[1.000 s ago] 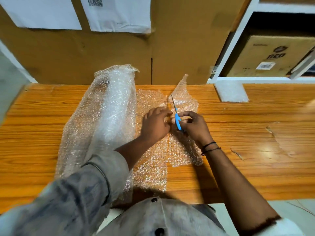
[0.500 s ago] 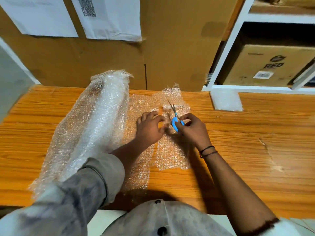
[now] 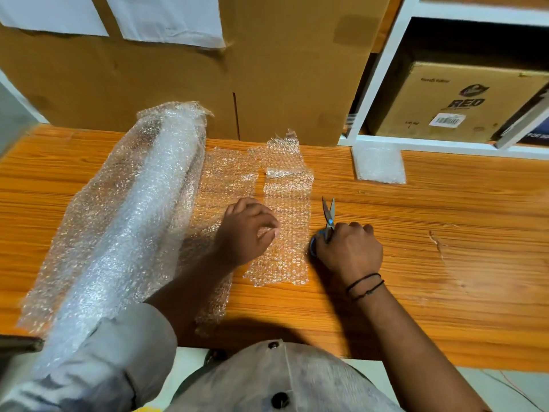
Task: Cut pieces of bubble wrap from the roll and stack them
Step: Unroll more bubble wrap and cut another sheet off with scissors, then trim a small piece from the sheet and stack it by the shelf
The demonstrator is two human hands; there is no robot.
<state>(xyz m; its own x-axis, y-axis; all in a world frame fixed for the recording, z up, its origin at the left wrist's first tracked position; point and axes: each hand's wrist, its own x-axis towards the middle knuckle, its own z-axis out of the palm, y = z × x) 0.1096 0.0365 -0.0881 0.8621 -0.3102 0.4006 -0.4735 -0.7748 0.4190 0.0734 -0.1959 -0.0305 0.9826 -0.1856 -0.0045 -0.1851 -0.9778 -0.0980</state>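
A roll of bubble wrap (image 3: 148,203) lies lengthwise on the left of the wooden table (image 3: 445,263), its loose sheet (image 3: 228,173) spread out to the right. A cut strip of bubble wrap (image 3: 288,197) lies flat beside that sheet. My left hand (image 3: 248,230) sits over the strip's left edge with fingers curled, pinching the wrap. My right hand (image 3: 349,252) grips blue-handled scissors (image 3: 328,215) just right of the strip, knuckles on the table, blades slightly apart and pointing away from me. A small stack of cut pieces (image 3: 378,165) lies at the back right.
Large cardboard boxes (image 3: 208,84) stand along the table's back edge. A white shelf unit (image 3: 383,69) at the right holds another printed carton (image 3: 463,102). Bare wood extends to the right of my right hand.
The scissors have left the bubble wrap and moved right onto the table with my right hand. The strip now lies flat and separate. My left hand stays on the wrap.
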